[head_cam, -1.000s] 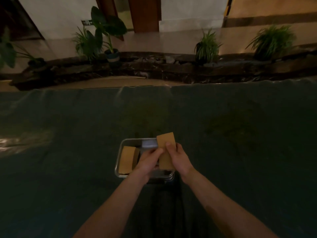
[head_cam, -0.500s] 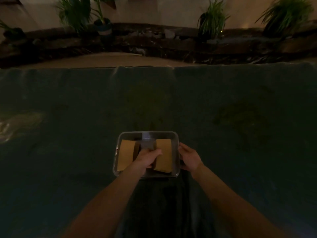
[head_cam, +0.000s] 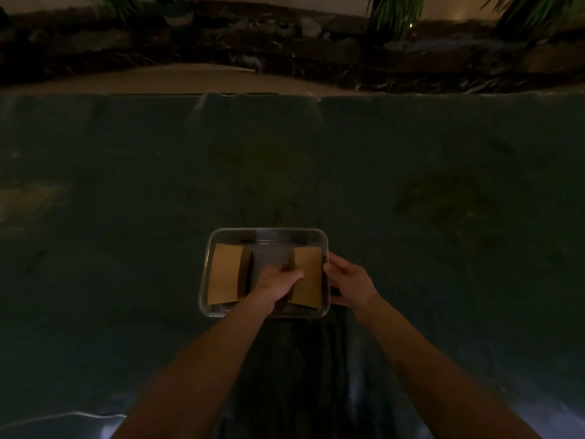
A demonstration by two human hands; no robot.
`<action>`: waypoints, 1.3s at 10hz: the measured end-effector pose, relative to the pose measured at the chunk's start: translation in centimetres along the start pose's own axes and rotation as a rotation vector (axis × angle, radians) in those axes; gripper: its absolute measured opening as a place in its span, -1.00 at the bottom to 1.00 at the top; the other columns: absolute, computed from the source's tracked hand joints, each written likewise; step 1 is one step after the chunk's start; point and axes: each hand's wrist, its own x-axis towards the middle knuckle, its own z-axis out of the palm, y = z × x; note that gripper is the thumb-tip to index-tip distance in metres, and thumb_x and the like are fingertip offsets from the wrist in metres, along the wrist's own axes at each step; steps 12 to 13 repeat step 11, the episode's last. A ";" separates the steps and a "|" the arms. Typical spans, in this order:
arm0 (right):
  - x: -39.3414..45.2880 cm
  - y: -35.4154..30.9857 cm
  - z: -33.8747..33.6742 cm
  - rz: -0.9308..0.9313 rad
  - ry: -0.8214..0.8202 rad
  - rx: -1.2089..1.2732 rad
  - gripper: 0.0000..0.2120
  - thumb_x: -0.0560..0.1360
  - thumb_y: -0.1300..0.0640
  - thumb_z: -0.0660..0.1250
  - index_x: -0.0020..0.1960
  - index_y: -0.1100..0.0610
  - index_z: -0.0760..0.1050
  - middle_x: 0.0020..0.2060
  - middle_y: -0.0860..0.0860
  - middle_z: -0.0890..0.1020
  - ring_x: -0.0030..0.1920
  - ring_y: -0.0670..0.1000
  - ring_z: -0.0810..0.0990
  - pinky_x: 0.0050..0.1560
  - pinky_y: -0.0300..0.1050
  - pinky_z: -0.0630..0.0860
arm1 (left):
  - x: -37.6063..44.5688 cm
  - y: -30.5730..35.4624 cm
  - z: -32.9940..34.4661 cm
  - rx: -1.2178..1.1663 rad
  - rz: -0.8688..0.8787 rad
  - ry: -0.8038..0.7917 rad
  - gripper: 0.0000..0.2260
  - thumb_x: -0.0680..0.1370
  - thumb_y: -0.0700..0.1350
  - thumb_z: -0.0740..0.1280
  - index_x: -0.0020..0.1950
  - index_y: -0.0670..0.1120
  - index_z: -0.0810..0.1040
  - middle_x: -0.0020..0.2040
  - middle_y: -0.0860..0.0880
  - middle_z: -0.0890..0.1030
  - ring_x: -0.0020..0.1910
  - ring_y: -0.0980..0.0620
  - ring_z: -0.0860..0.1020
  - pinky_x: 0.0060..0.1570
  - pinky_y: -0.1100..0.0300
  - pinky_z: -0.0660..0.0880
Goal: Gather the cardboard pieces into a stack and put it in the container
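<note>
A clear plastic container (head_cam: pixel 269 231) sits on the dark green cloth near the front edge. Inside it, a brown cardboard stack (head_cam: pixel 225 274) lies on the left and another cardboard stack (head_cam: pixel 308 277) lies on the right. My left hand (head_cam: pixel 275 285) reaches into the container and rests its fingers on the left edge of the right stack. My right hand (head_cam: pixel 348 282) is outside the container, with its fingers against the right wall.
The dark green cloth (head_cam: pixel 126 185) covers the whole table. Beyond its far edge runs a low rock border (head_cam: pixel 285 42) with potted plants (head_cam: pixel 395 11). My dark trousers (head_cam: pixel 300 375) show below the table's front edge.
The stack that both hands held above the container now lies inside it on the right. My right hand has let go and moved to the container's right wall. The camera tilted down.
</note>
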 end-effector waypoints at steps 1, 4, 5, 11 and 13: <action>-0.2 0.0 0.1 -0.009 0.014 0.001 -0.69 0.64 0.10 0.23 0.34 -0.13 0.49 0.11 -0.03 0.61 0.08 -0.01 0.60 -0.17 -0.10 0.60 | 0.1 0.0 0.6 0.060 0.060 0.029 -0.89 0.55 0.00 0.36 0.04 0.09 0.47 0.09 0.01 0.53 0.09 0.00 0.49 0.08 0.10 0.43; -0.2 0.2 0.0 -0.030 0.008 0.010 -0.69 0.64 0.10 0.22 0.35 -0.12 0.49 0.05 -0.05 0.65 0.03 -0.04 0.63 -0.16 -0.10 0.62 | 0.4 -0.3 1.9 0.234 0.132 0.102 -0.87 0.59 -0.04 0.30 0.08 -0.03 0.56 0.18 -0.07 0.59 0.17 -0.03 0.54 0.16 0.09 0.43; -0.3 0.2 0.1 -0.045 0.011 0.013 -0.68 0.65 0.11 0.22 0.35 -0.12 0.48 0.07 -0.03 0.65 0.01 -0.04 0.63 -0.18 -0.11 0.62 | 0.4 -0.4 1.9 0.236 0.140 0.096 -0.90 0.60 -0.04 0.28 0.03 -0.02 0.55 0.17 -0.07 0.59 0.18 -0.04 0.53 0.19 0.08 0.42; -1.7 -0.3 0.4 -0.066 0.128 0.103 -0.63 0.64 0.01 0.20 0.43 -0.04 0.37 0.22 0.08 0.57 0.14 0.07 0.57 -0.03 -0.02 0.56 | -1.5 0.3 -0.4 0.225 0.176 0.067 -0.70 0.62 0.05 0.23 0.14 -0.12 0.60 0.19 -0.18 0.62 0.15 -0.15 0.58 0.25 -0.02 0.47; -1.7 -0.3 0.4 -0.066 0.128 0.103 -0.63 0.64 0.01 0.20 0.43 -0.04 0.37 0.22 0.08 0.57 0.14 0.07 0.57 -0.03 -0.02 0.56 | -1.5 0.3 -0.4 0.225 0.176 0.067 -0.70 0.62 0.05 0.23 0.14 -0.12 0.60 0.19 -0.18 0.62 0.15 -0.15 0.58 0.25 -0.02 0.47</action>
